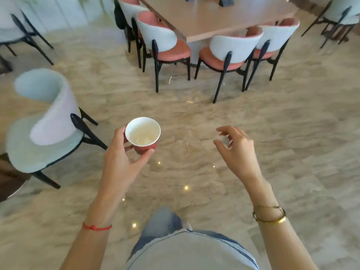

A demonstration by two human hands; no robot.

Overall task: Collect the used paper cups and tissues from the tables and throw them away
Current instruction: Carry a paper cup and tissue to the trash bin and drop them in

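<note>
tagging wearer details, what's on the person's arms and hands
Both forearms are bare, no sleeves or gloves. The left hand has a thin red string bracelet at its wrist. The right hand has gold bangles at its wrist.

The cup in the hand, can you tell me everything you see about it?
The paper cup is small, red outside and white inside, with a thin rolled rim. It looks like paper. It stands about upright, held above the marble floor by the left hand, thumb on the near side and fingers round the far side. Something pale lies inside, maybe crumpled tissue; the blur makes that unsure.
</note>
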